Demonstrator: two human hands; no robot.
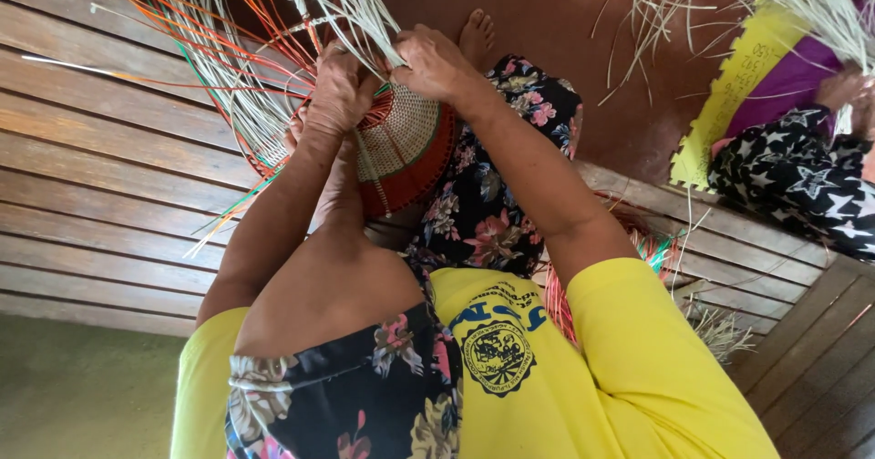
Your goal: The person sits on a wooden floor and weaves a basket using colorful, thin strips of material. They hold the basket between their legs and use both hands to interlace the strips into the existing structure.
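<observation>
At the rim of the half-woven basket (401, 149), your left grip (339, 90) is curled tight, fingers pressed together over the edge where the weave ends and the loose strands begin, and your right grip (436, 62) is closed the same way, pinching a small bunch of pale strands (351, 8) just above the rim; neither one shows any gap between fingers and thumb. The basket sits on your raised knee, pale checked weave in the middle with a red band (421, 172) round it, tilted toward your chest. From your fingers the unwoven strands fan out, pale ones mixed with orange strands (182, 21) and a few green, spreading over the brown wooden slats (100, 176) of the floor. As I judge it, the main risk is the pinched bunch slipping: if your right grip eases, the last crossing could loosen and leave a slack spot at the rim. Pulling hard against the left grip could crease or snap a dry strand. The loose fan is dense, so a wrong colour could be picked up. The basket is only propped on your leg and might roll off. Well apart at the right, another person's sleeve (793, 181) in a star print handles similar pale fibre beside a yellow mat (738, 76)
</observation>
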